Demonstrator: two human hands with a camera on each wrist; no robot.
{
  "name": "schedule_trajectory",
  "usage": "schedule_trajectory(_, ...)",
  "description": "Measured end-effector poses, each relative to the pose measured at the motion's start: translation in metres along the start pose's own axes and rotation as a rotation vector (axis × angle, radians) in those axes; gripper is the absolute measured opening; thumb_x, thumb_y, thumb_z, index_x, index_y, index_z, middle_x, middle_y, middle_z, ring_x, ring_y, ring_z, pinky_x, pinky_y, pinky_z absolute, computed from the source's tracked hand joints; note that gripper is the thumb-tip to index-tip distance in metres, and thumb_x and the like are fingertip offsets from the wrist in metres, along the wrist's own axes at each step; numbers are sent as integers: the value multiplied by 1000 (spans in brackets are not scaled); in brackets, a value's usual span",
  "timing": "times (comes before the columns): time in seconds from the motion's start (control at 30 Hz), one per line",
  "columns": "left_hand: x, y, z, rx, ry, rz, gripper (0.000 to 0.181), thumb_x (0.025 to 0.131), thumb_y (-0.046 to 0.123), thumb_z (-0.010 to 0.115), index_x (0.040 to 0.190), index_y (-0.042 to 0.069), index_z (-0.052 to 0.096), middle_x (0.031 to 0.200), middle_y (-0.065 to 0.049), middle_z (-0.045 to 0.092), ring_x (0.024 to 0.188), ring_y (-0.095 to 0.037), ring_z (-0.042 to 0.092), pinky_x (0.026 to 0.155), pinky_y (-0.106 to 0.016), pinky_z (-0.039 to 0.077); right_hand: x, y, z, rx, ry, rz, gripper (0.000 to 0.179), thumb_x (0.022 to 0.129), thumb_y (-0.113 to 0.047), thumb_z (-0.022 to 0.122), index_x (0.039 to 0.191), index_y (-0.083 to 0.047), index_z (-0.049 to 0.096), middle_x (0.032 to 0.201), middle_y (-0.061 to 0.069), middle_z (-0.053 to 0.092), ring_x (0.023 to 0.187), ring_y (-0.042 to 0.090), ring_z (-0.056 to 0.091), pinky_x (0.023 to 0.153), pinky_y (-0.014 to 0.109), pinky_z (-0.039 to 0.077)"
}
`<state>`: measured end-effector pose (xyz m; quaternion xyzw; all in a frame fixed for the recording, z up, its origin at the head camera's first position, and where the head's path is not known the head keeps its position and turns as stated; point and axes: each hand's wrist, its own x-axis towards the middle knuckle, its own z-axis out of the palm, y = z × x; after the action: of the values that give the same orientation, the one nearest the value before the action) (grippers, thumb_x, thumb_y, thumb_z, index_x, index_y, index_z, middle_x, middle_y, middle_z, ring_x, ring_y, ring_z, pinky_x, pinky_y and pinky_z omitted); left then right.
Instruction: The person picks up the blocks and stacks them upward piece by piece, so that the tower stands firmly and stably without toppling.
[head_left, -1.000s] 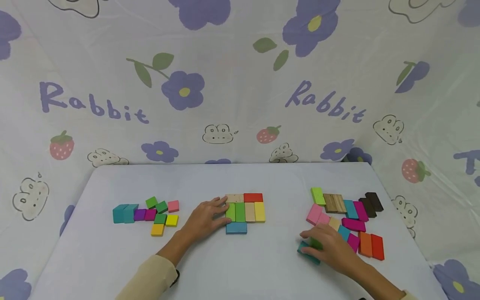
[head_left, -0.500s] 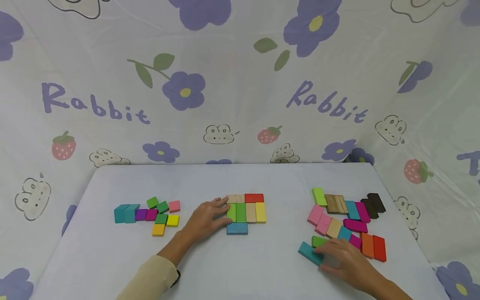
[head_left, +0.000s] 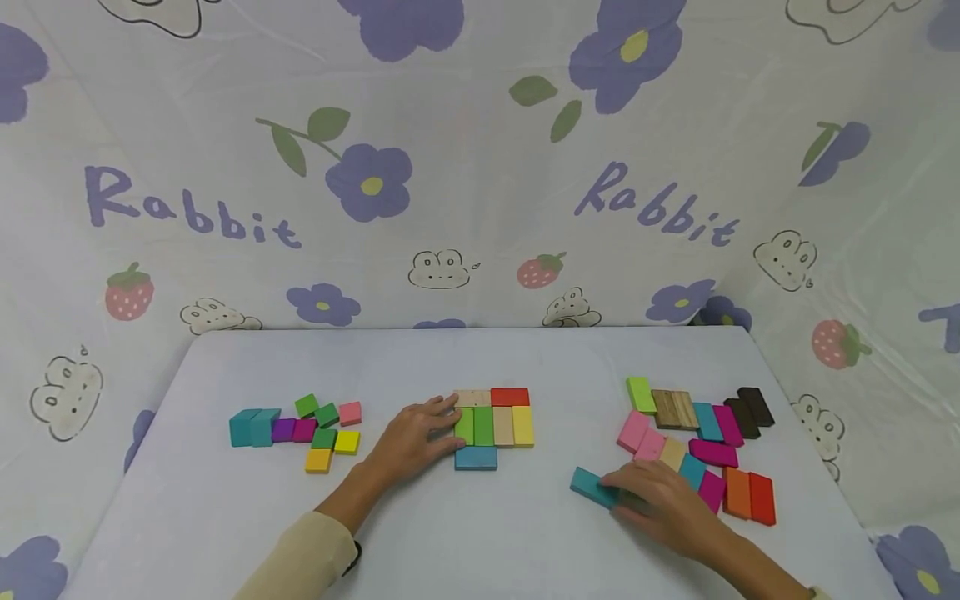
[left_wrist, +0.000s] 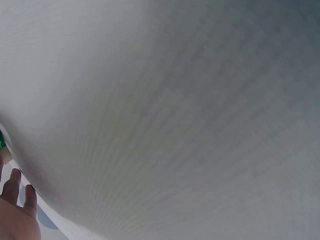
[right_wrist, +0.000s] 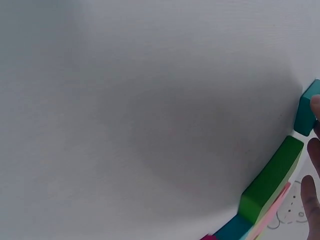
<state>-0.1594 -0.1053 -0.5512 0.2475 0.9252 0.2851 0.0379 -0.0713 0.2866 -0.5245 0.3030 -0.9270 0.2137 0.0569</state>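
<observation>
Teal block (head_left: pixel 590 486) has just slid left and a little farther from the person. It now lies just off the near left fringe of the right-hand pile (head_left: pixel 714 453), well apart from the middle layout (head_left: pixel 483 427). Half a second ago the green block (right_wrist: pixel 272 172) showed beside it in the head view; now the right hand (head_left: pixel 663 504) covers that spot, and the right wrist view shows the green block near the teal one's end.

The right hand has travelled along with the teal block. Its grip pinches the right end, a finger at the far side and the thumb low at the near side. I cannot tell whether the teal block has left the table (head_left: pixel 480 542) at all.

The left hand (head_left: pixel 412 440) has stayed put, fingers spread and loosely extended, tips resting at the layout's left edge. The layout looks unchanged, from the red block (head_left: pixel 510 397) at its top right to the blue block (head_left: pixel 476 458) at its foot. Small cubes (head_left: pixel 324 438) on the left are likewise undisturbed.

My reading is that one piece is being drawn out of the pile, while the layout has so far gained nothing from it.
</observation>
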Motion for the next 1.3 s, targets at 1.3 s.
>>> schedule_trajectory(1.3, 1, -2, 0, -15, 13, 5, 57, 91, 42, 71, 138, 12, 58, 151, 0, 47, 141, -26, 41, 113, -51, 35, 87, -29, 43, 75, -38, -122, 35, 83, -8, 81, 116, -12, 72, 114, -3, 72, 108, 16, 65, 92, 37, 55)
